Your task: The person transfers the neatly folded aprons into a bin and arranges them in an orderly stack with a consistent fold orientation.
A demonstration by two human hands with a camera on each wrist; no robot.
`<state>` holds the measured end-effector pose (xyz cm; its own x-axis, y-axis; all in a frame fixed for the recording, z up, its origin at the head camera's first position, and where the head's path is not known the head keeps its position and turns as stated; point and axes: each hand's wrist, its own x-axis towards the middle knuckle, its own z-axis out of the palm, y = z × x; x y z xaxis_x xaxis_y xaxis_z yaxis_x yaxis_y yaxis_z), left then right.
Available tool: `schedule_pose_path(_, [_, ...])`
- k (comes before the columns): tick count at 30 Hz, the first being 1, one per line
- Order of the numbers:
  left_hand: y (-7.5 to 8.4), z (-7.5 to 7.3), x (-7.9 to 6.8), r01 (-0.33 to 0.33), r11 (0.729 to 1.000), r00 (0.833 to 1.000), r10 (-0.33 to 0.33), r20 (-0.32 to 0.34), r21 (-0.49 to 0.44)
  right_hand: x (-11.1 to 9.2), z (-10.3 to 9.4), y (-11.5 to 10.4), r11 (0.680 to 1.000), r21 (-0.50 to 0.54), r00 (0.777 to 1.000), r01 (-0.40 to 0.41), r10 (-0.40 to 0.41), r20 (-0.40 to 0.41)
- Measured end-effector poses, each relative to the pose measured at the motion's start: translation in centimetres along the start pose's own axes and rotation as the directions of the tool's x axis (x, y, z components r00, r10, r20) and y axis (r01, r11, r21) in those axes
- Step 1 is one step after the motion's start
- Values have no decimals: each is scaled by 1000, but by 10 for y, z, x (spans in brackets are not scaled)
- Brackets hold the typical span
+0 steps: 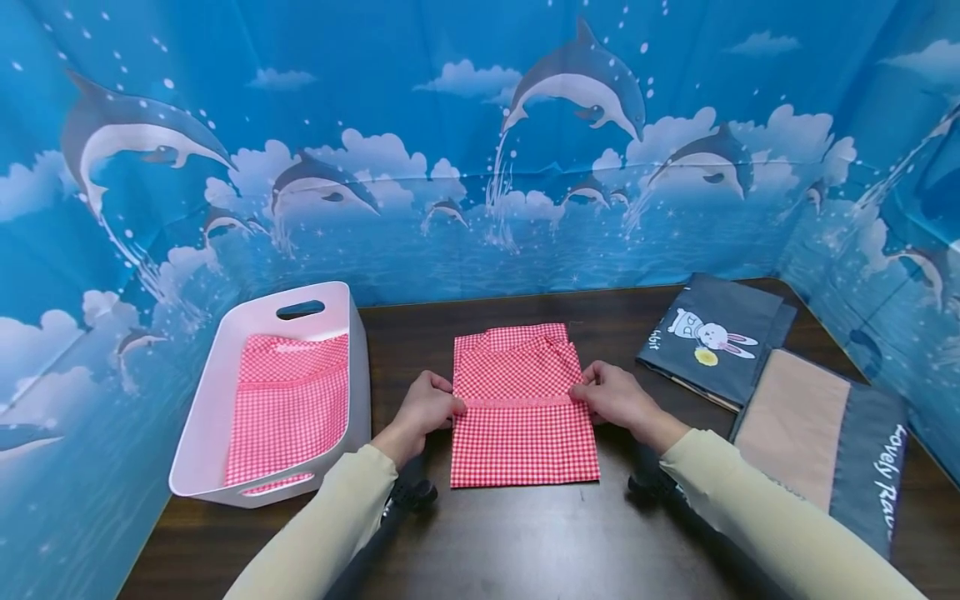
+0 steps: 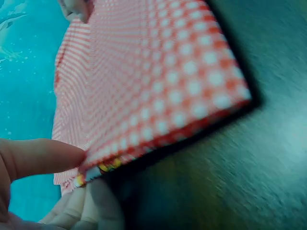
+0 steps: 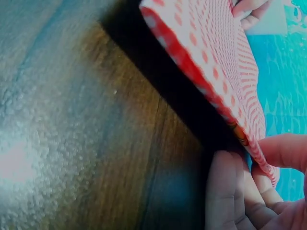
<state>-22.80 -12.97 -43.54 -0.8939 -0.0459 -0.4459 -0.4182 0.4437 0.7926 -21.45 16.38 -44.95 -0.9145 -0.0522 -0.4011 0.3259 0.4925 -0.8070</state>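
Note:
A folded red-and-white checked cloth (image 1: 525,446), with a sewn band across its middle like an apron's, is in front of me in the head view. My left hand (image 1: 429,410) pinches its left edge near that band. On the opposite edge, my right hand (image 1: 617,397) pinches it at about the same height. In the left wrist view the thumb (image 2: 45,157) lies on top and the fingers are beneath; a multicoloured strip shows at the edge. The right wrist view has the cloth (image 3: 218,79) tilted above the dark table, its edge between thumb and fingers.
To the left stands a white bin (image 1: 360,375) holding another checked cloth (image 1: 288,417). At right lie a folded dark cloth (image 1: 720,333) with a rabbit print and a beige-and-dark folded cloth (image 1: 795,417). A dolphin-printed curtain (image 1: 480,233) borders the dark table (image 1: 525,550).

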Motion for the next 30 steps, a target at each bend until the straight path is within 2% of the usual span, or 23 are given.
schedule_pose_path(9, [-6, 0, 2, -75, 996, 997, 76, 15, -43, -2, 0, 8, 995, -3, 995, 98, -98, -5])
schedule_pose_path(14, [-10, -2, 1, -95, 995, 995, 96, 41, -33, -2, -1, 11, 983, -87, 987, 161, -160, 13])
schedule_pose_path(20, [-11, -2, -1, -84, 996, 995, 83, 46, 8, -3, 1, 13, 968, -187, 986, 170, -167, 30])
schedule_pose_path(30, [-10, -2, 0, -76, 997, 996, 76, 45, 1, -3, 3, 12, 966, -200, 986, 165, -165, 21])
